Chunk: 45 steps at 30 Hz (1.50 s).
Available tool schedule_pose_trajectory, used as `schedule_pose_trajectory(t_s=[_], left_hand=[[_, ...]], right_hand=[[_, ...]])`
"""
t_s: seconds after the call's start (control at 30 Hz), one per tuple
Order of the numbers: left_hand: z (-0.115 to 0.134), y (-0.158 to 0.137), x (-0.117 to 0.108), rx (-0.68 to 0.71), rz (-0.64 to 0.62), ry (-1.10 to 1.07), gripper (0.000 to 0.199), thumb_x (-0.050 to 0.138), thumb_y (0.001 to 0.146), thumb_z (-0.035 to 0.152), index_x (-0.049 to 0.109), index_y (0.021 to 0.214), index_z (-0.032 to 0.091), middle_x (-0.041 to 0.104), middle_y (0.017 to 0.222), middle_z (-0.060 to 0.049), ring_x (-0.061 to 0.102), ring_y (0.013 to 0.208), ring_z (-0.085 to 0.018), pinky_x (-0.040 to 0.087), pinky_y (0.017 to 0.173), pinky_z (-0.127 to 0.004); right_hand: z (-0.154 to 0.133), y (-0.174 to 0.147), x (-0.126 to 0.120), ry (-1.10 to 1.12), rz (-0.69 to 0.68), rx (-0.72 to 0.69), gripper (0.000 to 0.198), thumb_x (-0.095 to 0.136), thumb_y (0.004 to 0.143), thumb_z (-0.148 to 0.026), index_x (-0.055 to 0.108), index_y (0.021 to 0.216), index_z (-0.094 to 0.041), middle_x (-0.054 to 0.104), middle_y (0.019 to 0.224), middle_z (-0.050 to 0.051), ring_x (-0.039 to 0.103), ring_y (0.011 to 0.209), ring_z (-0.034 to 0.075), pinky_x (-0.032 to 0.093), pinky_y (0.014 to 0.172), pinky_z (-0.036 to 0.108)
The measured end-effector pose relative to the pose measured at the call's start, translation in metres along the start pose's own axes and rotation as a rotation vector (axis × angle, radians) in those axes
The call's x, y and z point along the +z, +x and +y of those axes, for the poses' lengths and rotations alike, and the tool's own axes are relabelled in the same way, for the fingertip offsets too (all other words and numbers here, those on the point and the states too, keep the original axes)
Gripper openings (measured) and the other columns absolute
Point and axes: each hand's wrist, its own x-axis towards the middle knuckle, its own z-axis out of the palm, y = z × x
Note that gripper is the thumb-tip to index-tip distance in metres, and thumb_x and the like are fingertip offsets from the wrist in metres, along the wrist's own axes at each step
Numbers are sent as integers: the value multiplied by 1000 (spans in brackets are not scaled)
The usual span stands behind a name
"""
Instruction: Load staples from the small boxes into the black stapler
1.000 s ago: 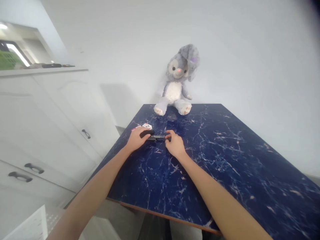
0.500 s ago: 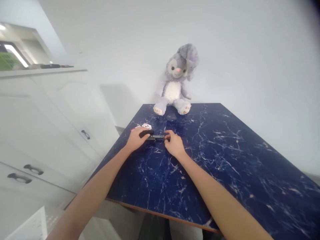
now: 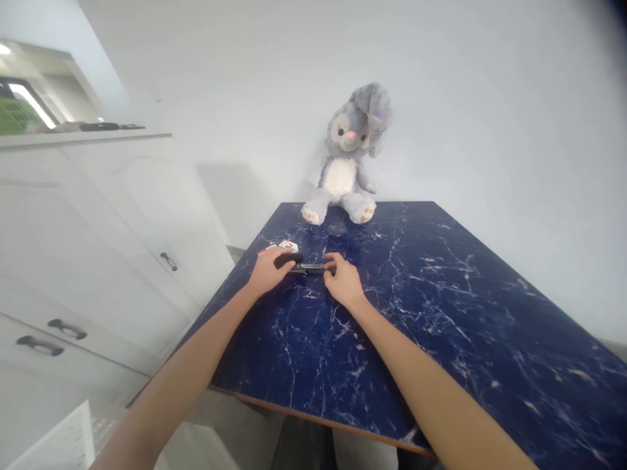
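My left hand [image 3: 267,272] is closed around a stapler [image 3: 288,260] with a black top, lying over the table with its top cover apart from the metal rail. The bright metal rail [image 3: 311,266] sticks out to the right. At the rail's right end, my right hand [image 3: 343,281] has its thumb and fingers curled about the tip, in a pinch; a small dark part shows between them. Just behind my left hand lies a small white and red box or card [image 3: 289,246], partly hidden by the hand.
A grey plush toy [image 3: 340,176] sits at the back of the blue marbled table [image 3: 441,300], against the wall. White cabinets [image 3: 112,261] with dark handles stand to the left. The table's front edge [image 3: 313,421] is close to me.
The view has shifted very slightly. Both hands keep their places on the stapler, with no clear change.
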Motion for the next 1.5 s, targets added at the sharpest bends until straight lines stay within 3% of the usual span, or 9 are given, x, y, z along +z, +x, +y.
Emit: schedule_pose_trajectory(t_s=[0.7,1.5], left_hand=[[1,1,0,-1,5,17,26,65,86,32,67,111,24,72,114,-3,65,108,-23,48,102,-40],[2,1,-2,-8,-7,22,27,62,88,35,67,113,25,71,114,-4,65,108,-22,48,102,-40]], right_hand=[[0,0,3,-5,51,-28,40,55,82,-13,56,121,-22,73,100,2,64,95,21,47,89,34],[-3,-1,-2,47,5,4,40,55,82,-12,55,120,-23,74,96,1,67,92,19,49,90,33]])
